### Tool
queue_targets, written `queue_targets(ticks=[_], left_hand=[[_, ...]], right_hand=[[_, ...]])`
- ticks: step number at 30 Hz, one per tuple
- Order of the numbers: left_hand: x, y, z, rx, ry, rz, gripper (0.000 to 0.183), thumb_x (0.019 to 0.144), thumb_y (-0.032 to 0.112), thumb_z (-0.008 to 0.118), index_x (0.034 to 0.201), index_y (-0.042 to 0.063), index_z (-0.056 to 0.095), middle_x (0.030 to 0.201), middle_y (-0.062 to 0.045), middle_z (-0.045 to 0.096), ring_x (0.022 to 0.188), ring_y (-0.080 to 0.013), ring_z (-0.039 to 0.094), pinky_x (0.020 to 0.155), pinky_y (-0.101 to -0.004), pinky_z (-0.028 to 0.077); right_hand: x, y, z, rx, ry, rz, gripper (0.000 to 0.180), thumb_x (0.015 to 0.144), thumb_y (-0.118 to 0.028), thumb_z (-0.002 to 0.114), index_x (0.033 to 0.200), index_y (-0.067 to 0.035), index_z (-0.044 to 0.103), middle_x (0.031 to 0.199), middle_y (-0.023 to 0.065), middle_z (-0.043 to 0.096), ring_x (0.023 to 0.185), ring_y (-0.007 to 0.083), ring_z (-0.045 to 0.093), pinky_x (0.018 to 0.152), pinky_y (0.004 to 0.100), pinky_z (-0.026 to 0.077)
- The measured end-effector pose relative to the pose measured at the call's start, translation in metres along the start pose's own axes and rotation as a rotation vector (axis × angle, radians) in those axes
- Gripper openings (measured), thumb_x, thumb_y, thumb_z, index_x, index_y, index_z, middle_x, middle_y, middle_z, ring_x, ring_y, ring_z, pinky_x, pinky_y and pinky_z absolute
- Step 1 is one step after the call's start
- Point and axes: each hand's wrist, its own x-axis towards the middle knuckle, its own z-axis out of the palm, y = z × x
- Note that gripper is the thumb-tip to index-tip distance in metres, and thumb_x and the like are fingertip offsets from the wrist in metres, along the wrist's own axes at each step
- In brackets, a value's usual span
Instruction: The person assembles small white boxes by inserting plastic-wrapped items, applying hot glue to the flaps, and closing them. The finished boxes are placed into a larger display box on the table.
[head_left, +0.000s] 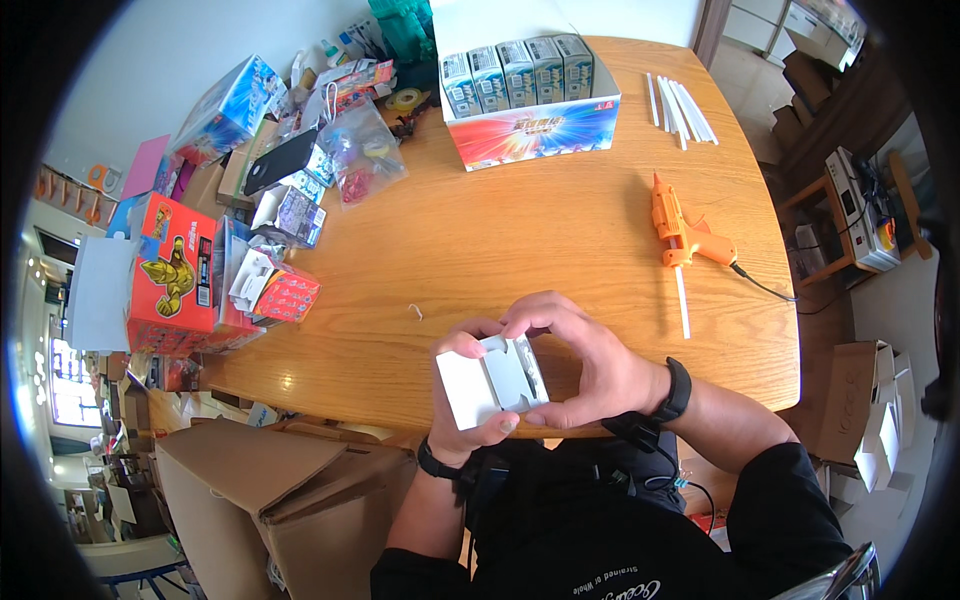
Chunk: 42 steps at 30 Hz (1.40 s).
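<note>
Near the front edge of the wooden table, my left hand (465, 375) holds a small cardboard box (499, 379), its white flap and inner tabs facing up. My right hand (592, 360) curves around the box's right side, thumb and fingers at its edge. Beyond the hands stands a printed display box (534, 133) with its lid raised, holding a row of small boxes (517, 71). On the right side of the table lies an orange hot glue gun (679, 229) with a white glue stick in its rear. Several loose white glue sticks (684, 112) lie behind it.
At the left are a red printed box (172, 277), small opened boxes (285, 289), a black phone or phone case (281, 161) and a clear plastic bag (364, 154). A large brown carton (300, 510) stands by the table's front left. The glue gun's cord (765, 292) crosses the right edge.
</note>
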Motion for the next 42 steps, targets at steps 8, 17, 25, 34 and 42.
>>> queue_targets(ticks=[8, 17, 25, 34, 42], left_hand=[[-0.002, 0.001, 0.000, 0.020, 0.000, -0.016, 0.097, 0.080, 0.038, 0.098, 0.154, 0.016, 0.040, 0.143, -0.017, 0.051, 0.129, -0.0288, 0.056, 0.104, -0.0448, 0.051], [-0.018, 0.034, 0.003, 0.301, 0.049, 0.191, 0.121, 0.083, 0.030, 0.100, 0.172, 0.006, 0.021, 0.160, -0.018, 0.046, 0.143, -0.0289, 0.053, 0.116, -0.0486, 0.050], [-0.027, 0.041, 0.002, 0.633, 0.032, 0.261, 0.085, 0.091, 0.015, 0.090, 0.161, -0.002, 0.044, 0.160, -0.035, 0.051, 0.148, -0.0425, 0.056, 0.120, -0.0524, 0.047], [-0.019, 0.048, 0.007, 0.779, 0.015, 0.355, 0.072, 0.093, 0.018, 0.089, 0.154, 0.000, 0.055, 0.149, -0.031, 0.063, 0.132, -0.0440, 0.069, 0.109, -0.0513, 0.057], [-0.009, 0.056, 0.008, 0.985, -0.074, 0.432, 0.045, 0.095, 0.025, 0.086, 0.132, 0.002, 0.075, 0.141, -0.021, 0.071, 0.126, -0.0434, 0.071, 0.103, -0.0494, 0.061]], right_hand=[[-0.001, -0.005, 0.000, 0.029, 0.000, 0.077, 0.081, 0.078, -0.015, 0.096, 0.147, -0.008, 0.055, 0.137, 0.0142, 0.059, 0.129, 0.0308, 0.060, 0.112, 0.0432, 0.052], [-0.003, -0.009, 0.001, 0.042, -0.003, 0.143, 0.080, 0.078, -0.016, 0.096, 0.147, -0.007, 0.056, 0.137, 0.0152, 0.061, 0.129, 0.0302, 0.062, 0.113, 0.0424, 0.052], [-0.004, -0.012, 0.001, 0.040, 0.005, 0.158, 0.080, 0.078, -0.016, 0.096, 0.147, -0.006, 0.057, 0.136, 0.0150, 0.064, 0.129, 0.0308, 0.063, 0.112, 0.0421, 0.051], [-0.004, -0.011, -0.001, 0.031, 0.001, 0.147, 0.080, 0.078, -0.016, 0.096, 0.147, -0.007, 0.058, 0.136, 0.0143, 0.065, 0.128, 0.0295, 0.064, 0.111, 0.0414, 0.052], [-0.005, -0.008, 0.000, 0.054, 0.003, 0.149, 0.083, 0.077, -0.014, 0.096, 0.148, -0.006, 0.056, 0.137, 0.0150, 0.064, 0.128, 0.0299, 0.064, 0.111, 0.0418, 0.053]])
